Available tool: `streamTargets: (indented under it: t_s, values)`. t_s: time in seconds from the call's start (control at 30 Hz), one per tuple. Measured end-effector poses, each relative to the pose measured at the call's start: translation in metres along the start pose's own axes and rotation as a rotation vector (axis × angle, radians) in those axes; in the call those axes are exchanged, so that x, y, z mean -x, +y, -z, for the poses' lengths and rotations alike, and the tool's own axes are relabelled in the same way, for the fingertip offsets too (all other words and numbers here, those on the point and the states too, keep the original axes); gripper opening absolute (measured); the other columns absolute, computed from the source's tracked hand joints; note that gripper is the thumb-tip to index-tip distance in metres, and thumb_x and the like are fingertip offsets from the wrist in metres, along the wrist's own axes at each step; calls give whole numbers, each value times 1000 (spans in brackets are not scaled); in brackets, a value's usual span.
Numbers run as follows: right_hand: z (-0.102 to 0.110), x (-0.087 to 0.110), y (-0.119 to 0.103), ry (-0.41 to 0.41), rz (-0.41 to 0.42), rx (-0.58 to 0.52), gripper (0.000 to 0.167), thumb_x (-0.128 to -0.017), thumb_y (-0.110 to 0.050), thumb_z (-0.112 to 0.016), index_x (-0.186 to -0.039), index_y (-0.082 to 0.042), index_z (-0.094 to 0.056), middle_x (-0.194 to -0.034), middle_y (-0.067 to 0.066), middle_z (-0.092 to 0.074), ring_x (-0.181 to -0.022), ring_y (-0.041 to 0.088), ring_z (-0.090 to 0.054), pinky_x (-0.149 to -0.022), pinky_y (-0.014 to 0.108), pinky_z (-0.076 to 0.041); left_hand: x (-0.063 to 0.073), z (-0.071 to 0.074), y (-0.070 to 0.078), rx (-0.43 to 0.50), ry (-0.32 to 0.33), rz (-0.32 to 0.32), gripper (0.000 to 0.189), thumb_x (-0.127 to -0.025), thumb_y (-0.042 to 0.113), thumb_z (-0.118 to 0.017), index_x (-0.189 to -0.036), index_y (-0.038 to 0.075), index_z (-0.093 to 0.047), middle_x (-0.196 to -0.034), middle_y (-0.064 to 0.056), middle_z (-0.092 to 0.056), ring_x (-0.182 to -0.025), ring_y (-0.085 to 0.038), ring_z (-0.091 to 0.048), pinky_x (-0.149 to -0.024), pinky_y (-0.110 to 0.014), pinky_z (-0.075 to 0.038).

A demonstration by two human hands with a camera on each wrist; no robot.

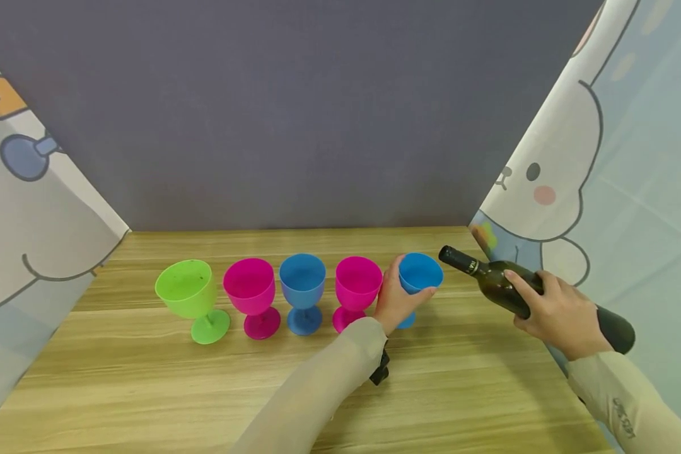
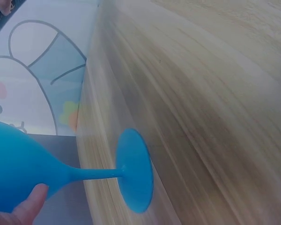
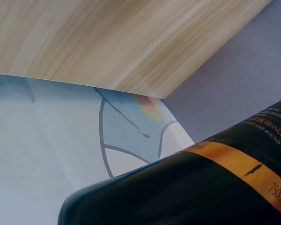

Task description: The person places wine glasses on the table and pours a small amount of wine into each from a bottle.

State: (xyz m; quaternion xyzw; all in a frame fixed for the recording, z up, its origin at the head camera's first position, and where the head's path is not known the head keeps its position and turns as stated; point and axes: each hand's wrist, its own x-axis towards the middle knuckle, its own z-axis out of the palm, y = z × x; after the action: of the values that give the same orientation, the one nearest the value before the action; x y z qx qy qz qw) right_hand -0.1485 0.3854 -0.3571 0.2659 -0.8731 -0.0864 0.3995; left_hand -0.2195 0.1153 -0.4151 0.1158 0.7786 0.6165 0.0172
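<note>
My left hand holds the bright blue goblet at the right end of a row, thumb across the front of its bowl. In the left wrist view the thumb lies against the bowl, and the goblet's round foot is at the wooden tabletop. My right hand grips a dark green wine bottle around its body. The bottle is tilted, its open mouth just right of the blue goblet's rim and slightly higher. Its label and gold band show in the right wrist view.
Left of the held goblet stand a pink goblet, a darker blue one, another pink one and a green one. Behind the wooden table rises a grey panel; cartoon-printed sheets flank both sides.
</note>
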Motion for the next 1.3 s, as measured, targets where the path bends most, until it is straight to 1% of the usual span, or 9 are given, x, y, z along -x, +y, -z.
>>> streamTargets:
  t_s: [0.37, 0.6, 0.83, 1.0, 1.17, 1.3]
  values:
    - [0, -4, 3, -4, 8, -8, 59, -87, -45, -26, -128, -14, -54, -86, 35, -49, -58, 49, -53, -39, 60, -41, 0, 0, 0, -8, 1, -5, 82, -79, 35, -78, -147, 21, -33, -137, -9, -45, -121, -32, -48, -94, -52, -45]
    - [3, -8, 3, -13, 31, -14, 59, -90, -48, -25, -129, -14, -53, -84, 34, -49, -56, 48, -52, -39, 59, -42, 1, 2, 1, -21, -6, -10, 82, -80, 35, -77, -147, 19, -32, -137, -10, -45, -122, -32, -47, -95, -52, -45]
    - [5, -6, 5, -29, 38, -27, 62, -90, -53, -24, -129, -14, -52, -83, 33, -49, -56, 47, -52, -39, 59, -42, 2, 0, 2, -29, -9, 7, 82, -80, 37, -77, -147, 20, -32, -137, -8, -45, -122, -31, -47, -95, -51, -45]
    - [4, -7, 7, -40, 53, -27, 61, -90, -52, -22, -130, -15, -51, -82, 33, -48, -54, 47, -51, -40, 59, -42, 2, -2, 1, -31, -7, 18, 82, -80, 37, -77, -147, 22, -32, -137, -6, -45, -122, -29, -47, -95, -50, -45]
    - [4, -8, 9, -38, 69, -32, 60, -90, -50, -22, -129, -15, -51, -82, 33, -48, -53, 46, -50, -39, 58, -41, 3, 0, 2, -21, -6, 7, 82, -80, 37, -77, -147, 21, -32, -137, -7, -45, -122, -30, -47, -95, -51, -45]
    - [4, -8, 12, -35, 80, -31, 61, -90, -51, -22, -130, -16, -52, -80, 32, -47, -51, 45, -49, -36, 57, -40, 3, 0, 3, -31, -5, 0, 82, -80, 36, -77, -147, 20, -33, -137, -8, -46, -121, -30, -48, -94, -51, -46]
